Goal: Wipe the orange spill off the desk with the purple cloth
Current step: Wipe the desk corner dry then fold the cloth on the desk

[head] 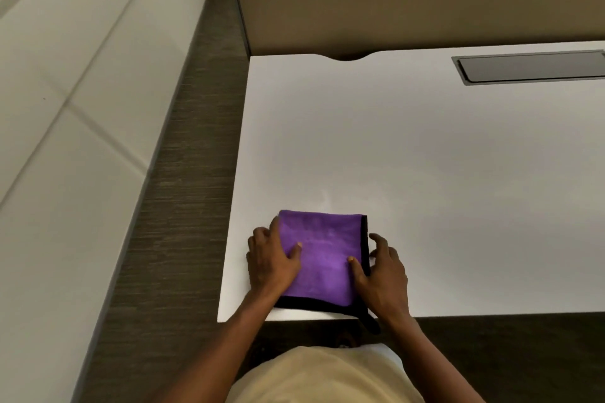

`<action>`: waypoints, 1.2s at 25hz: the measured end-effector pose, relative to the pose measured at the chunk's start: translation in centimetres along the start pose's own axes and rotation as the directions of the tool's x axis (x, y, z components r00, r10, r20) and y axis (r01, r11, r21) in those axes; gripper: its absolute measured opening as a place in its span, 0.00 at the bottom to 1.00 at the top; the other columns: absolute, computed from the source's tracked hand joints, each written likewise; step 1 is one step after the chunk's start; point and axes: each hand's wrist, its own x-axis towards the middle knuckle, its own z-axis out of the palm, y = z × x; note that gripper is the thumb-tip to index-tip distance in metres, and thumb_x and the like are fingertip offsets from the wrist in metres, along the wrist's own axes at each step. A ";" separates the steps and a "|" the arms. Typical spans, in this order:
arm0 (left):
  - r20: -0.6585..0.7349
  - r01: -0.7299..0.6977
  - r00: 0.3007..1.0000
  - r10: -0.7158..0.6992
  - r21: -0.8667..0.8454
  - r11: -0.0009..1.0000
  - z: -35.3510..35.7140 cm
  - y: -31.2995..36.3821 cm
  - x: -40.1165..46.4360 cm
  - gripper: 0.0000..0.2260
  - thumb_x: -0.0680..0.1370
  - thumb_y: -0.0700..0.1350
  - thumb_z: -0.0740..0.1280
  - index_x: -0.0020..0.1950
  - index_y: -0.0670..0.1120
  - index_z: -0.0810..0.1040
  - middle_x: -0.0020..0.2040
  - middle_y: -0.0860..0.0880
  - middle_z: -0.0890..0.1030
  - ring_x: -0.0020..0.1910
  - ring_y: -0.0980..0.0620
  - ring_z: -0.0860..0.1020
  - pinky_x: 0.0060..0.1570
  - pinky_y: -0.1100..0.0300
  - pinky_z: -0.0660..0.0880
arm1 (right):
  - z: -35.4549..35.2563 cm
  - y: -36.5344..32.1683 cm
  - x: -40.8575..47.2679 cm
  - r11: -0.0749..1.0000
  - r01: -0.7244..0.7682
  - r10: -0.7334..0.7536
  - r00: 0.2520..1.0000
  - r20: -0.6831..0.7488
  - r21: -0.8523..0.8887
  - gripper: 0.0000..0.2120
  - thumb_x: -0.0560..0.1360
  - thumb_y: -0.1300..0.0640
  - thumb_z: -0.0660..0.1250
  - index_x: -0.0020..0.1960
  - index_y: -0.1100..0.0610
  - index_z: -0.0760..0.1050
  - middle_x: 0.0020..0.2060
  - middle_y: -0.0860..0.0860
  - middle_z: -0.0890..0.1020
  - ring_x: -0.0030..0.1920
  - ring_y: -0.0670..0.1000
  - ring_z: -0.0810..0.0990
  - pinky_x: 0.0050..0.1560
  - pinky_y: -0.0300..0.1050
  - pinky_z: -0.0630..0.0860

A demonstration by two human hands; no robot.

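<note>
A purple cloth (322, 255) with black edging lies folded into a square on the white desk (425, 173), near the front left corner. My left hand (273, 258) rests on the cloth's left side, thumb on top and fingers around the edge. My right hand (381, 271) holds the right edge, thumb on the purple face and fingers outside the black trim. A black corner of the cloth hangs over the desk's front edge. I see no orange spill on the desk; a faint pale smear (325, 198) shows just beyond the cloth.
A grey cable hatch (530, 68) is set in the desk at the back right. A tan partition panel (409, 6) stands along the back edge. Dark carpet (183, 206) and a white wall lie to the left.
</note>
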 end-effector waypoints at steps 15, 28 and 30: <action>0.432 0.330 0.900 0.060 -0.766 0.552 -4.4 -0.9 -0.1 0.23 0.74 0.35 0.73 0.61 0.60 0.80 0.63 0.44 0.80 0.58 0.48 0.82 0.52 0.53 0.82 | -1.8 -0.6 2.8 0.621 -0.295 0.103 0.949 0.297 0.726 0.41 0.73 0.70 0.75 0.68 0.31 0.65 0.59 0.58 0.78 0.55 0.63 0.84 0.48 0.60 0.86; 0.167 -0.138 0.945 0.281 -0.576 0.806 -6.8 3.3 4.6 0.34 0.71 0.36 0.76 0.69 0.65 0.73 0.74 0.63 0.66 0.66 0.56 0.77 0.61 0.55 0.79 | -9.1 -4.2 8.8 0.769 0.636 -0.634 0.742 0.220 0.068 0.39 0.67 0.66 0.72 0.72 0.37 0.75 0.83 0.41 0.55 0.68 0.45 0.76 0.57 0.40 0.78; 0.068 -0.248 0.947 0.314 -0.467 0.848 -7.4 4.0 5.5 0.29 0.72 0.34 0.74 0.66 0.61 0.78 0.70 0.59 0.74 0.68 0.62 0.73 0.66 0.57 0.75 | -9.5 -4.1 10.5 0.768 0.637 -0.631 0.737 0.245 0.061 0.35 0.70 0.64 0.78 0.73 0.45 0.75 0.78 0.42 0.66 0.69 0.53 0.75 0.66 0.49 0.76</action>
